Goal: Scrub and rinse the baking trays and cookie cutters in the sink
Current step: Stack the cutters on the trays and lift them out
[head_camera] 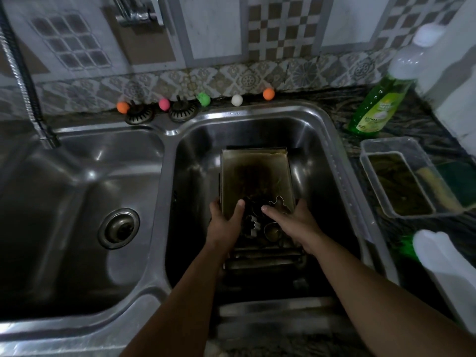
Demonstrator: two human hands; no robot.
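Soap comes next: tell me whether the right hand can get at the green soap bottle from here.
Probably yes. The soap bottle stands on the counter right of the sink, nothing before it, but the right hand grips the tray and must let go first.

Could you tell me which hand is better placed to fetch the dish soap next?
Right, probably: the green soap bottle stands on the counter right of the basin, nearer the right hand.

Both arms extended forward; left hand (pixel 226 222), right hand (pixel 293 222) gripping, thumbs up.
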